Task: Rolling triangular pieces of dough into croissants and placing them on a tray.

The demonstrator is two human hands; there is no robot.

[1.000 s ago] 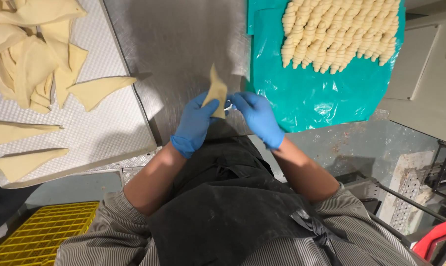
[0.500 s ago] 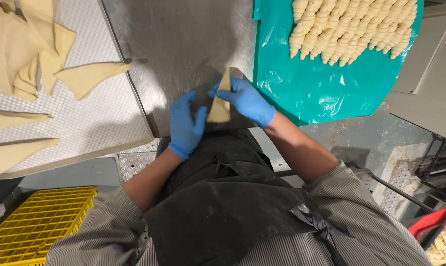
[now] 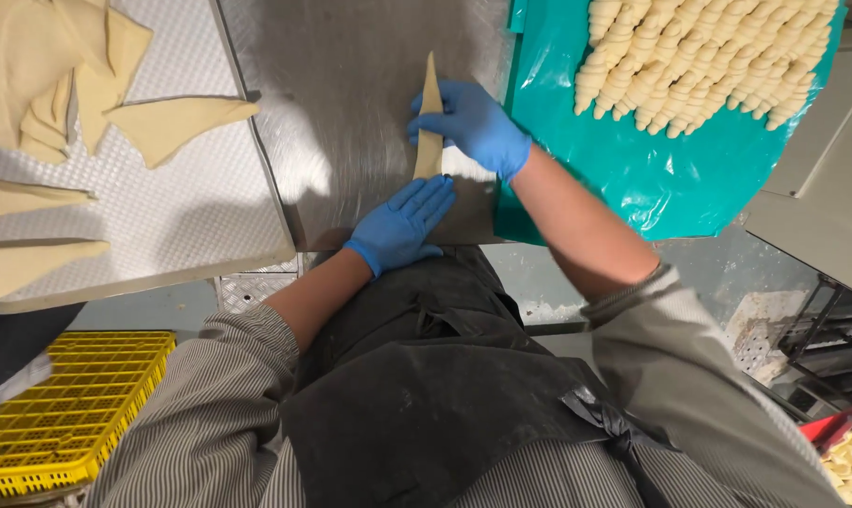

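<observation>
Steel worktop fills the middle of my view, scuffed and bare but for one long, narrow dough triangle lying flat with its tip pointing away from me. My right hand, in a blue glove, curls over the strip about halfway up, fingers wrapped across it and pressing it to the metal, so the dough is pinned rather than lifted. My left hand, also gloved, lies flat and open at the wide near end, fingertips just touching the base; I judge it steadies that end so the strip stays drawn out straight.

To my left, a pale perforated tray carries more cut dough triangles, loosely overlapped, near enough to reach without stepping. To my right, a teal plastic sheet holds rolled dough pieces packed in tight rows, touching one another; the sheet seems to keep them off the steel. A dark apron covers my front, and a yellow plastic crate sits low at the left.
</observation>
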